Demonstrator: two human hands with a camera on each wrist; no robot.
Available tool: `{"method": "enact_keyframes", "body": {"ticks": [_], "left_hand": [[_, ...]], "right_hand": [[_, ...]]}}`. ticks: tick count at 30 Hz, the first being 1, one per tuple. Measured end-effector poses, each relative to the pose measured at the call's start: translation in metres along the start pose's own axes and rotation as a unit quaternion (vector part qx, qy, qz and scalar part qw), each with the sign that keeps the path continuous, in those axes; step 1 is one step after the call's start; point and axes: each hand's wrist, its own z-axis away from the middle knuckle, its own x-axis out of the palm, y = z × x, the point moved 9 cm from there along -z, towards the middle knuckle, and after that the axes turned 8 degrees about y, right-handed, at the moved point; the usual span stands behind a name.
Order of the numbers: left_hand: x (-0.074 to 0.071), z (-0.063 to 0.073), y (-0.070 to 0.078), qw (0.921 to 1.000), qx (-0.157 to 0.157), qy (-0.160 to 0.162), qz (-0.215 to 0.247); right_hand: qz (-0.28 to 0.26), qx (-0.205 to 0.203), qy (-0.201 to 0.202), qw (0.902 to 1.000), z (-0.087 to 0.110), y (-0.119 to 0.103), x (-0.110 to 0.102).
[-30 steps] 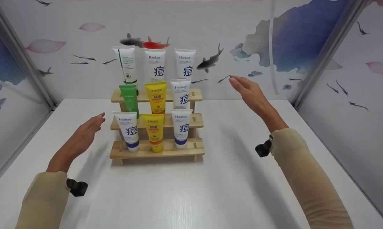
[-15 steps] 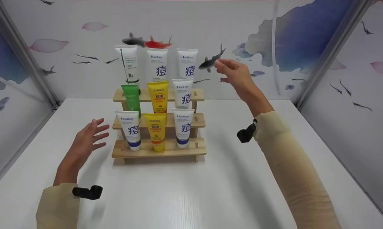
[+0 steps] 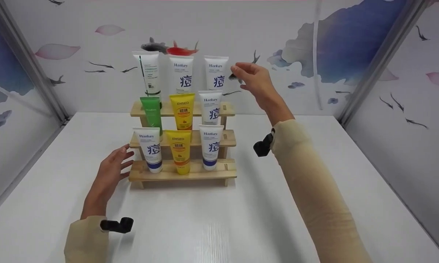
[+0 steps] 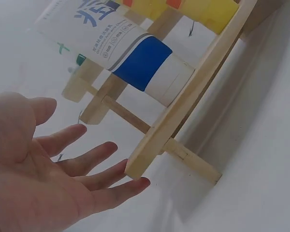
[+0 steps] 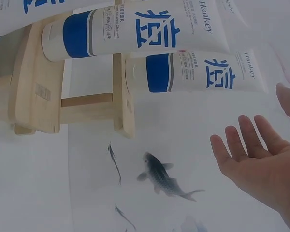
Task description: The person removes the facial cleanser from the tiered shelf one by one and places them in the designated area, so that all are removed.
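A three-tier wooden rack (image 3: 201, 175) carries several squeeze tubes standing on their caps. On its top tier, the right-hand white tube (image 3: 216, 73) is nearest to my right hand (image 3: 257, 82), whose fingers are spread and hold nothing. The right wrist view shows a gap between those fingers and the white tube (image 5: 198, 72). My left hand (image 3: 111, 168) is at the rack's lower left end, fingers extended. In the left wrist view, its fingertips (image 4: 142, 183) are right at the end of the bottom shelf (image 4: 150, 145), below a white tube with a blue band (image 4: 140, 60).
Yellow tubes (image 3: 181, 151) stand in the middle column, and a green tube (image 3: 152, 113) is at the left of the middle tier. The white table (image 3: 190, 219) runs back to a panel (image 3: 241, 22) printed with fish and petals. Metal posts (image 3: 380, 65) frame the corners.
My right hand has moved left and slightly up towards the top-right tube, its fingers spreading. My left hand has moved right and down to the rack's left end, fingers spread apart.
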Motion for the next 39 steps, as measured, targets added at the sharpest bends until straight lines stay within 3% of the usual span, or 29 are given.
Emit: {"method": "enact_keyframes", "body": {"ticks": [8, 17, 23, 32, 39], "left_hand": [[0.006, -0.006, -0.004, 0.9992, -0.026, 0.029, 0.006], [0.003, -0.011, -0.006, 0.993, -0.044, 0.108, 0.017], [0.001, -0.012, -0.009, 0.9906, -0.049, 0.124, 0.03], [0.001, -0.014, -0.008, 0.992, -0.04, 0.117, 0.025], [0.001, -0.012, -0.012, 0.9979, -0.044, 0.046, 0.01]], "right_hand": [[0.011, 0.015, 0.011, 0.9998, -0.006, 0.007, 0.013], [0.011, -0.004, 0.026, 0.9996, -0.012, 0.007, 0.023], [0.012, 0.009, 0.036, 0.9992, -0.013, 0.009, 0.03], [0.001, -0.005, 0.062, 0.9981, -0.014, 0.008, 0.027], [-0.01, -0.015, 0.089, 0.9959, -0.014, 0.013, 0.007]]}}
